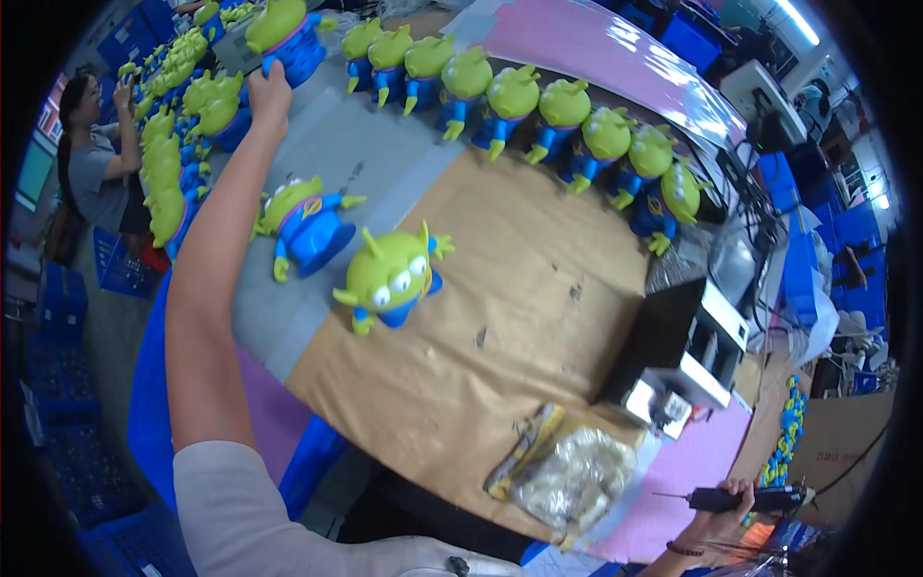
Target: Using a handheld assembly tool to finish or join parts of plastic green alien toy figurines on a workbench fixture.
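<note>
My left arm reaches far out to the upper left. My left hand [271, 99] is closed on the lower part of a green-headed, blue-bodied alien toy figure [293, 56]. Two more such figures lie nearer on the table: one on its side [310, 229], and one [392, 274] with its three-eyed face toward me. At the lower right, my right hand [723, 514] is wrapped round a black electric screwdriver [760, 499], its thin bit pointing left. Part of that hand is hidden behind the tool.
Alien figures stand in a curved row [512, 93] at the far side, and several more crowd the left [168, 178]. A black and silver machine [678, 356] stands right, near a clear plastic bag [577, 476]. A person [96, 144] is at far left. Blue crates [67, 413] stack below.
</note>
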The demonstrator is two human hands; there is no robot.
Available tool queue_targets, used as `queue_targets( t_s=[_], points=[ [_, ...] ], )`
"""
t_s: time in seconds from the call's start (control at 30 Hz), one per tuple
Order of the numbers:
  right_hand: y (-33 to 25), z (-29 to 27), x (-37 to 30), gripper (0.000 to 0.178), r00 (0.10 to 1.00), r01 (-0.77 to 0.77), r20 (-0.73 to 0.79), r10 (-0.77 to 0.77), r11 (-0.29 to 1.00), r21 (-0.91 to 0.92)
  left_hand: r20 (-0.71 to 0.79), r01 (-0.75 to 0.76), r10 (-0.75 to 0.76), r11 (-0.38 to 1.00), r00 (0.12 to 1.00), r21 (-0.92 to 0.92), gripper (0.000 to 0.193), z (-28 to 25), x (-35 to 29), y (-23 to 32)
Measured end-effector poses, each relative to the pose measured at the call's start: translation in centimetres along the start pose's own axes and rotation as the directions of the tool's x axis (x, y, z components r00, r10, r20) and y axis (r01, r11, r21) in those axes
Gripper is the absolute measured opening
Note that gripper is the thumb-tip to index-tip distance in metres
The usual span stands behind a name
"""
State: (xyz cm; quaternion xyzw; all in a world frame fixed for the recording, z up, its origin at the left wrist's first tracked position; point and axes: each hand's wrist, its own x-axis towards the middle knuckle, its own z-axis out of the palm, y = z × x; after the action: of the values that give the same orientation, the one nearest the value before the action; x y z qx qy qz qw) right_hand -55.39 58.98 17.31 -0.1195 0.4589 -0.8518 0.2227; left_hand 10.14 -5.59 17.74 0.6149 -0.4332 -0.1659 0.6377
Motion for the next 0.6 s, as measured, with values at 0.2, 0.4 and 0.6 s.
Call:
queue_targets(
  t_s=[0.2,0.4,0.6],
  points=[
    [-2.2,9.2,-4.0,0.018,0.955,0.124,-0.226,-0.19,0.953,-0.276,-0.178,-0.022,0.079,0.952,0.981,0.305,0.037,9.0,8.0,-12.7],
    [0.4,12.3,-2.7,0.012,0.957,-0.001,-0.273,-0.098,0.94,-0.342,0.015,0.028,-0.032,0.978,0.999,0.204,0.034,12.9,10.8,-17.7],
    [1.3,7.2,2.0,0.01,0.719,-0.044,0.687,0.104,0.994,-0.105,0.363,-0.114,-0.013,0.938,0.932,0.326,0.041,10.8,7.6,-15.8]
  ],
)
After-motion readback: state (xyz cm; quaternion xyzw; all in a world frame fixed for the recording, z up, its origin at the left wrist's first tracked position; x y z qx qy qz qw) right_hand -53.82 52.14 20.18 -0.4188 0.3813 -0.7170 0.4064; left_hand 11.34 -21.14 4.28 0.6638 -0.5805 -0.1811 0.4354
